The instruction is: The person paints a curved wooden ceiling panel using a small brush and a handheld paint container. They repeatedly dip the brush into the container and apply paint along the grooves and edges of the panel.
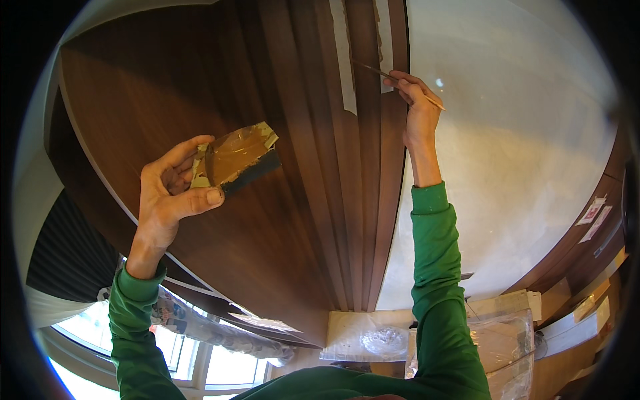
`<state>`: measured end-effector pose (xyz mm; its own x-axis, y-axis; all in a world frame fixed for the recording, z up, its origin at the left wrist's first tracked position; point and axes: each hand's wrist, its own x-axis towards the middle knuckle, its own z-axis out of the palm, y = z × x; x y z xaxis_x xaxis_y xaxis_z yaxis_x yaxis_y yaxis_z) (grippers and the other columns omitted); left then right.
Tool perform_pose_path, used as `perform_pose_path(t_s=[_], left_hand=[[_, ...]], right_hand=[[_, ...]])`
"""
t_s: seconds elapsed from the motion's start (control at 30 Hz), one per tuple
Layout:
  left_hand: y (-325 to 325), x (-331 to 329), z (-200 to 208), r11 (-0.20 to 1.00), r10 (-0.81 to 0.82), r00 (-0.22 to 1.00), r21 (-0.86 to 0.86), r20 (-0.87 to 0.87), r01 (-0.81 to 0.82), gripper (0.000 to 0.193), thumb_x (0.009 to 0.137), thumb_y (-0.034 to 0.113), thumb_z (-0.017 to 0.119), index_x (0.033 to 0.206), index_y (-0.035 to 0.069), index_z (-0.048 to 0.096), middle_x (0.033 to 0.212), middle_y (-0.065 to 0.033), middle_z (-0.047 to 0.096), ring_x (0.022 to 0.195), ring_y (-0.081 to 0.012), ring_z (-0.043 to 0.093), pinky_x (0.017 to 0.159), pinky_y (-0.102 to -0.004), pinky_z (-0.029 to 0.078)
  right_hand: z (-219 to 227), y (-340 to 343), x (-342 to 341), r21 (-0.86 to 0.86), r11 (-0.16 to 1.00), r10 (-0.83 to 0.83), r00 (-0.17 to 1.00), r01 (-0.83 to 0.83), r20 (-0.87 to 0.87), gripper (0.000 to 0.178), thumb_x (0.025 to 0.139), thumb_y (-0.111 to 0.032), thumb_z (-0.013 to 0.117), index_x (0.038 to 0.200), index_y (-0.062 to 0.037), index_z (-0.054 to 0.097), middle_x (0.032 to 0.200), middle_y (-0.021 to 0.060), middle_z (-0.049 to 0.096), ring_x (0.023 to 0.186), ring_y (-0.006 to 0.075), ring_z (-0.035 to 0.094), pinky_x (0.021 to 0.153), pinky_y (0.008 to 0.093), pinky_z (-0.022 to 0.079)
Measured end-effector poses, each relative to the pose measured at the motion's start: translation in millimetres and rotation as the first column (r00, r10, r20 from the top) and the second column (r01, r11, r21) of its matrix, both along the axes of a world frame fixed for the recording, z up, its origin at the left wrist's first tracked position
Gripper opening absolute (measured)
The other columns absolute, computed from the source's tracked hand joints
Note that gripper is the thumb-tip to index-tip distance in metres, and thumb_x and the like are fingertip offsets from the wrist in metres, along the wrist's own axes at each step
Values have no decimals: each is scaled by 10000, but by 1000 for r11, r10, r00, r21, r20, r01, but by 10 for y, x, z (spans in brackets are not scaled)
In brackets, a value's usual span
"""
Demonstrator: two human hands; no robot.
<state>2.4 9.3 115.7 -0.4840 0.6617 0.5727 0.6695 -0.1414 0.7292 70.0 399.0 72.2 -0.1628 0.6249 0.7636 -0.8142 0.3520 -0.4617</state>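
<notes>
My left hand (165, 190) grips a small dark palette-like piece (240, 155) by its left end, thumb below and fingers behind. Glossy brown paint and ragged yellowish tape cover its upper face. Higher up on the right, my right hand (420, 113) pinches a thin paintbrush (435, 102), its pale handle end pointing down to the right. The brush tip reaches the brown wood panelling (365, 133) between two pale strips of masking tape (345, 60); whether it touches the wood, I cannot tell.
A white wall surface (500, 153) adjoins the panelling on the right. Plastic-wrapped items (500, 340) and a plastic-covered ledge (357, 333) lie below. Bright windows (233, 360) and a dark pleated panel (70, 250) are at lower left.
</notes>
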Motion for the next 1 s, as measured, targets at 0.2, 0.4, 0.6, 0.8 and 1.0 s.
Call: perform_pose_path(t_s=[0.2, 0.4, 0.6, 0.8, 1.0], left_hand=[[5, 6, 1, 1000, -7, 1000, 2, 2, 7, 870, 658, 192, 896, 1364, -138, 510, 1193, -209, 664, 1089, -244, 660, 981, -340, 501], [3, 6, 1, 1000, 18, 1000, -8, -20, -18, 879, 644, 227, 898, 1350, -140, 524, 1178, -214, 668, 1077, -259, 667, 981, -349, 502], [13, -2, -9, 1000, 18, 1000, -6, -22, -18, 876, 644, 217, 890, 1352, -143, 521, 1170, -215, 670, 1072, -259, 669, 974, -349, 506], [21, 8, -15, 1000, 26, 1000, -4, -2, -26, 881, 650, 233, 890, 1353, -147, 517, 1167, -218, 669, 1070, -260, 669, 965, -348, 514], [18, 3, -6, 999, 37, 999, -10, -17, -38, 897, 641, 245, 893, 1356, -145, 516, 1173, -228, 669, 1079, -272, 672, 984, -360, 508]], right_hand=[[9, 2, 9, 20, 1000, -22, 999, 21, 34, 248, 873, -36, 570, 995, 89, 746, 969, 139, 749, 920, 216, 713, 971, 315, 472], [-13, 16, 0, 9, 1000, 3, 999, -4, 47, 245, 877, -35, 566, 989, 92, 744, 969, 142, 748, 916, 212, 711, 967, 311, 473], [-44, 13, 66, -23, 1000, 11, 997, -9, 82, 246, 881, -41, 572, 1006, 88, 740, 983, 143, 746, 925, 220, 713, 978, 317, 472], [16, 40, 45, 28, 999, 26, 997, -28, 73, 251, 877, -43, 579, 1022, 88, 737, 990, 138, 746, 942, 218, 713, 992, 316, 465], [-73, 82, -5, -6, 999, 50, 994, -49, 95, 240, 874, -38, 581, 998, 85, 745, 977, 138, 752, 935, 215, 716, 979, 314, 465]])
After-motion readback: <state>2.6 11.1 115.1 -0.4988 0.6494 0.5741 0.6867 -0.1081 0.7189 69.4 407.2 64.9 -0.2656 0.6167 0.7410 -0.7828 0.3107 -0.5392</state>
